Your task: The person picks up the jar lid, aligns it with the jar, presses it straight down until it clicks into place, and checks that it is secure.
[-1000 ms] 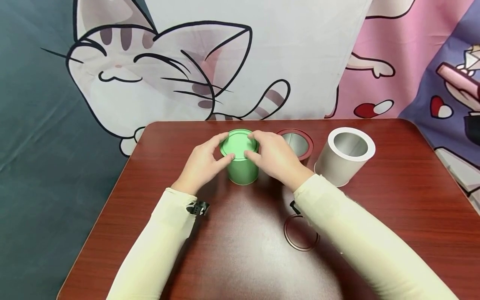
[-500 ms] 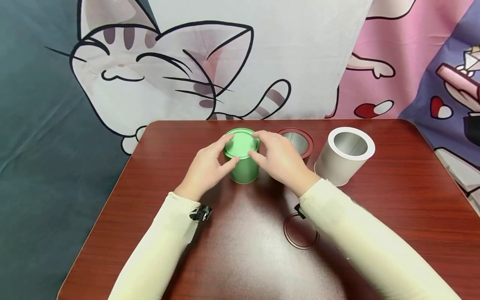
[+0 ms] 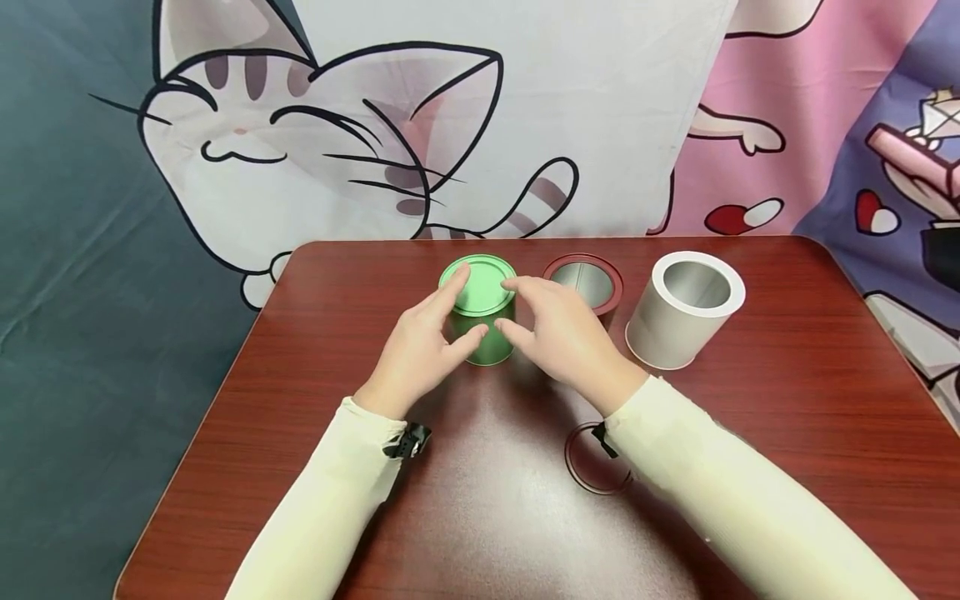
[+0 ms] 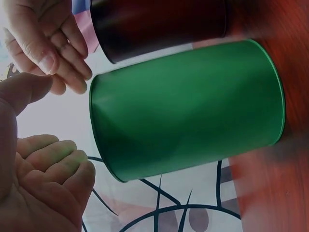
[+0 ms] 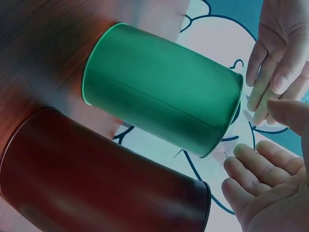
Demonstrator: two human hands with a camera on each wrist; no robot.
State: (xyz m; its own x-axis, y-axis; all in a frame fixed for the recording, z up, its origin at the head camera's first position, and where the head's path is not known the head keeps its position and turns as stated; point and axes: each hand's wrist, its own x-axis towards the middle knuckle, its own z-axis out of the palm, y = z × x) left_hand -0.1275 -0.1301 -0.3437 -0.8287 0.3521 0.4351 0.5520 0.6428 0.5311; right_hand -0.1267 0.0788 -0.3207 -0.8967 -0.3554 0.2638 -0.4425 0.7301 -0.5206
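A green can (image 3: 491, 342) stands upright on the table, its green lid (image 3: 480, 287) seated on top. My left hand (image 3: 420, 346) hovers at the can's near left, fingers spread and relaxed. At the near right is my right hand (image 3: 562, 333), also with loosely bent fingers and nothing in its grasp. Both wrist views show the hands beyond the can's lidded end, with a gap between fingers and can. A dark red can (image 5: 106, 179) with an open top stands just right of the green one, partly hidden by my right hand in the head view.
Further right stands a white can (image 3: 667, 329) with an open top. A thin dark red round piece (image 3: 576, 472), ring-like in outline, lies flat on the table (image 3: 480, 517) partly under my right forearm. Printed cloth (image 3: 615, 100) hangs behind the table's far edge.
Both hands have drawn back slightly toward me from around the lid, the right one coming lower in the view. The green can stays where it was, lid on.
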